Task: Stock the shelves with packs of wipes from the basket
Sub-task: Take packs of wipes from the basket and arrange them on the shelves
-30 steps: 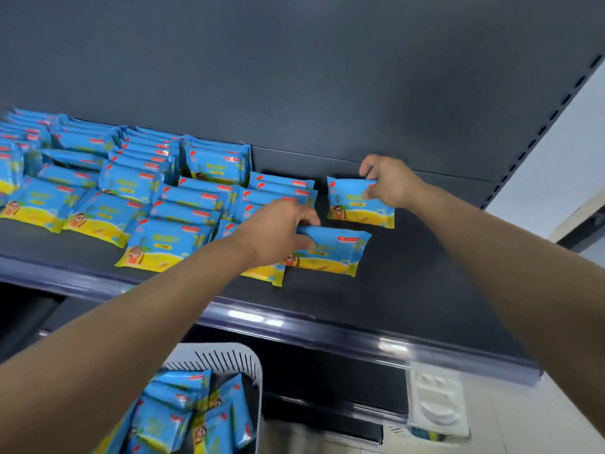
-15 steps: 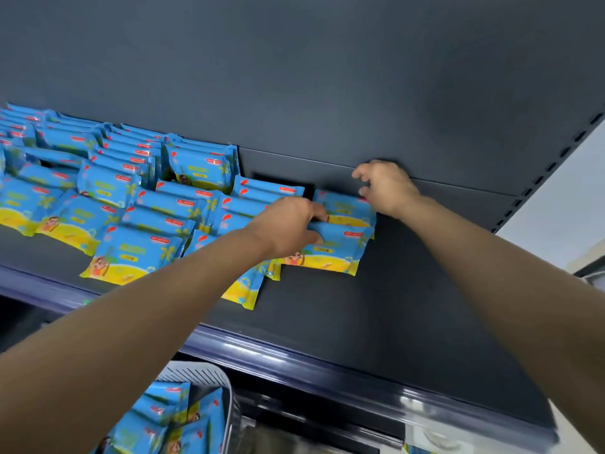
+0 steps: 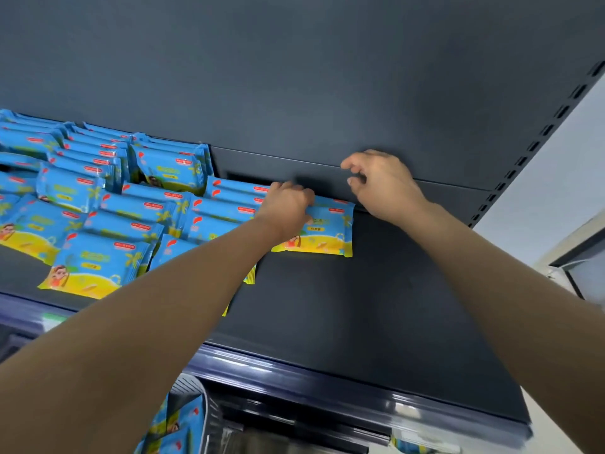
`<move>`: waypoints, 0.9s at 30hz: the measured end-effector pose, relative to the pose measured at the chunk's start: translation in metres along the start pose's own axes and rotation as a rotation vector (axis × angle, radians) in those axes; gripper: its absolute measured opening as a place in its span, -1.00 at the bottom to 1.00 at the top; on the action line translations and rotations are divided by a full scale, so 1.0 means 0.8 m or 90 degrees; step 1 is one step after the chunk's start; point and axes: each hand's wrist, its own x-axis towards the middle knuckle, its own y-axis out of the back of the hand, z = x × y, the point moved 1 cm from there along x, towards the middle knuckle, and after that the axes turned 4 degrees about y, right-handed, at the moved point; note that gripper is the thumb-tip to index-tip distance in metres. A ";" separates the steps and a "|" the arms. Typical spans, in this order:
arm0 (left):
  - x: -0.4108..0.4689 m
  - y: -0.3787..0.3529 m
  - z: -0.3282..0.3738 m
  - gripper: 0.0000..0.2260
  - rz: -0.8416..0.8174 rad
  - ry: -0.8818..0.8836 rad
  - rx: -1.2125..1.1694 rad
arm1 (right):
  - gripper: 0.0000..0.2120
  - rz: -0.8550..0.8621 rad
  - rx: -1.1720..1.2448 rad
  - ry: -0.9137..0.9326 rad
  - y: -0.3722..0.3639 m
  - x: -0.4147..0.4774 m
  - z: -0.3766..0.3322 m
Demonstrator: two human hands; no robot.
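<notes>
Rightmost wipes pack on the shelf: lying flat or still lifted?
Flat. The rightmost pack lies face-up on the shelf, left hand pressing its left end; right hand is off it, empty.

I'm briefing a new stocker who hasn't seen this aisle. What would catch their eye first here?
First, the bright blue and yellow packs of wipes overlapping in rows across the left half of the dark shelf, whose right half lies bare. Next, the left hand pressing on the rightmost pack at the row's end, with the right hand empty just above it by the back panel.
</notes>
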 end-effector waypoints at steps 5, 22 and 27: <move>-0.028 0.022 -0.001 -0.65 0.100 -0.038 -0.050 | -0.72 0.006 -0.018 0.021 0.009 -0.007 -0.028; -0.307 0.195 -0.137 -0.63 0.482 0.038 0.051 | -0.67 0.214 -0.087 0.268 0.049 -0.042 -0.314; -0.401 0.179 -0.194 -0.57 0.420 0.106 0.057 | -0.67 0.185 -0.018 0.306 0.015 -0.081 -0.400</move>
